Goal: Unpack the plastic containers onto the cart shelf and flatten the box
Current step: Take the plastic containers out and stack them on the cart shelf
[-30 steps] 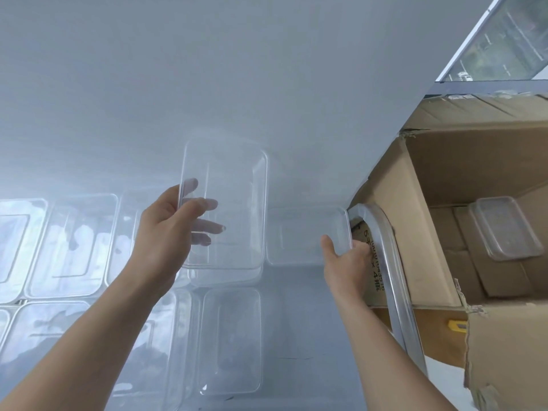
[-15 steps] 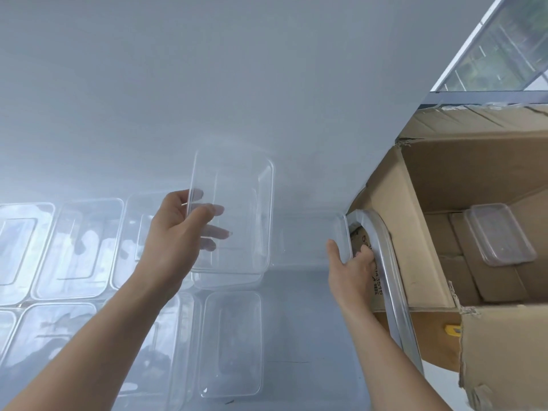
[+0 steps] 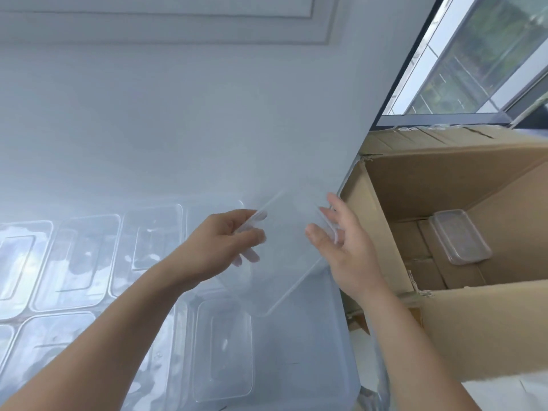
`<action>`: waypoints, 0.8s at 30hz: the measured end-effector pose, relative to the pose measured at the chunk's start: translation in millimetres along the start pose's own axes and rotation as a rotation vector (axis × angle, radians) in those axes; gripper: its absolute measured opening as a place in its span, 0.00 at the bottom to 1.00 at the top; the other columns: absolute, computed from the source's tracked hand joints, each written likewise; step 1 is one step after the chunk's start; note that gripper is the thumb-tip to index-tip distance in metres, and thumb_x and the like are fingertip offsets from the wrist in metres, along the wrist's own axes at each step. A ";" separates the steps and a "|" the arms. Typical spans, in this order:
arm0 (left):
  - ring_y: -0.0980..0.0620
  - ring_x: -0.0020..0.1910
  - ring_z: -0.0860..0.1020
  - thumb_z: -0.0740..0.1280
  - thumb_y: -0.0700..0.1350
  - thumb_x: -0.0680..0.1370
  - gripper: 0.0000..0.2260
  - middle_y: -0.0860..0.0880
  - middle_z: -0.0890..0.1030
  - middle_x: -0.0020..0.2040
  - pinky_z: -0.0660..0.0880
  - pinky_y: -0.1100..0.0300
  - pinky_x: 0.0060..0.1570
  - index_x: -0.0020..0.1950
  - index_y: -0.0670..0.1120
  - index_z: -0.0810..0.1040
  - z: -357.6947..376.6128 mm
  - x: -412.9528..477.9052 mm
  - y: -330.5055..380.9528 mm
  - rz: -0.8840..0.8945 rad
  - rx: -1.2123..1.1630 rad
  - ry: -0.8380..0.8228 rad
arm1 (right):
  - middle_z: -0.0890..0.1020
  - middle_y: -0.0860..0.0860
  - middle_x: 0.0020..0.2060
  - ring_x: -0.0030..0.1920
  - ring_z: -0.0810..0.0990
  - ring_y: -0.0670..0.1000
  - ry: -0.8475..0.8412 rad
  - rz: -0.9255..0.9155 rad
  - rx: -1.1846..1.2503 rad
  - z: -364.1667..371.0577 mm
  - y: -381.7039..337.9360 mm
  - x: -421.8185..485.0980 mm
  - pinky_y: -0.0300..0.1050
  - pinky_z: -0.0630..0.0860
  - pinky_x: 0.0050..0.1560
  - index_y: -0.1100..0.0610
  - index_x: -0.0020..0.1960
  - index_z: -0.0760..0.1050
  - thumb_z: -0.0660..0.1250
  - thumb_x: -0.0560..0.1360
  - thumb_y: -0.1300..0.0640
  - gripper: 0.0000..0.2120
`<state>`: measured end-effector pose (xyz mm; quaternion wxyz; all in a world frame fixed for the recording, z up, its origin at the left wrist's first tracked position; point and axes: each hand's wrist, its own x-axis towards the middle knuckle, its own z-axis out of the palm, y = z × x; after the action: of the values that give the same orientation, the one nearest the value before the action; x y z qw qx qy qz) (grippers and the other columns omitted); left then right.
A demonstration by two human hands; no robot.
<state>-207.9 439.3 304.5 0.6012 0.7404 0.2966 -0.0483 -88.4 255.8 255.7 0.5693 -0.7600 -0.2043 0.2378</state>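
Note:
A clear plastic container (image 3: 281, 262) is held tilted above the grey cart shelf (image 3: 314, 360). My left hand (image 3: 219, 244) pinches its left rim. My right hand (image 3: 341, 247) is at its right rim with fingers spread and thumb in front. Several clear containers (image 3: 222, 348) lie in rows on the shelf to the left and below. To the right stands the open cardboard box (image 3: 456, 321), with one clear container (image 3: 459, 240) left inside on its bottom.
A white wall (image 3: 207, 114) rises right behind the shelf. A window (image 3: 480, 54) sits at the upper right above the box. The box's near flap (image 3: 489, 327) sticks out toward me beside my right arm.
My right hand left the far-right container by the cart handle and came up to the container in my left hand. That container swung right and tilted. The view lifted upward.

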 end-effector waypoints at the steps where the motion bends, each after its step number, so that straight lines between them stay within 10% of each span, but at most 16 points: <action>1: 0.51 0.43 0.85 0.69 0.43 0.78 0.11 0.51 0.85 0.51 0.76 0.55 0.44 0.60 0.54 0.79 2.1 1.4 0.6 -0.008 0.011 -0.027 | 0.75 0.38 0.63 0.64 0.73 0.34 -0.040 -0.001 -0.030 -1.8 0.4 2.5 0.33 0.71 0.60 0.44 0.73 0.66 0.71 0.73 0.42 0.31; 6: 0.54 0.43 0.84 0.69 0.45 0.79 0.09 0.52 0.85 0.48 0.75 0.60 0.41 0.57 0.55 0.81 7.5 11.5 -4.2 0.025 0.065 -0.018 | 0.81 0.42 0.58 0.58 0.79 0.39 -0.038 0.026 -0.066 -7.7 16.6 3.1 0.40 0.76 0.59 0.49 0.69 0.72 0.70 0.76 0.48 0.23; 12: 0.66 0.42 0.79 0.68 0.44 0.78 0.08 0.59 0.83 0.49 0.77 0.68 0.42 0.57 0.51 0.82 2.3 25.3 -16.5 0.072 0.095 0.363 | 0.80 0.48 0.45 0.44 0.78 0.47 0.219 0.114 -0.087 -3.0 56.9 14.0 0.44 0.74 0.43 0.48 0.50 0.71 0.68 0.79 0.49 0.06; 16: 0.60 0.47 0.80 0.67 0.44 0.78 0.08 0.60 0.83 0.51 0.79 0.57 0.49 0.56 0.50 0.82 -3.2 26.2 -24.2 0.045 0.058 0.460 | 0.73 0.49 0.37 0.34 0.70 0.47 0.268 0.265 -0.094 16.9 93.3 25.8 0.37 0.65 0.31 0.56 0.49 0.67 0.65 0.79 0.46 0.13; 24: 0.70 0.48 0.76 0.67 0.45 0.79 0.09 0.62 0.81 0.49 0.71 0.72 0.35 0.57 0.50 0.82 -6.6 22.0 -43.4 0.035 0.147 0.483 | 0.70 0.45 0.32 0.29 0.69 0.47 0.357 0.328 -0.182 38.1 105.3 42.9 0.41 0.63 0.29 0.55 0.45 0.65 0.64 0.79 0.50 0.11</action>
<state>-213.4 458.2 259.5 0.4582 0.7773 0.4144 0.1191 -72.4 281.8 139.8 0.4795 -0.8610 0.0047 0.1694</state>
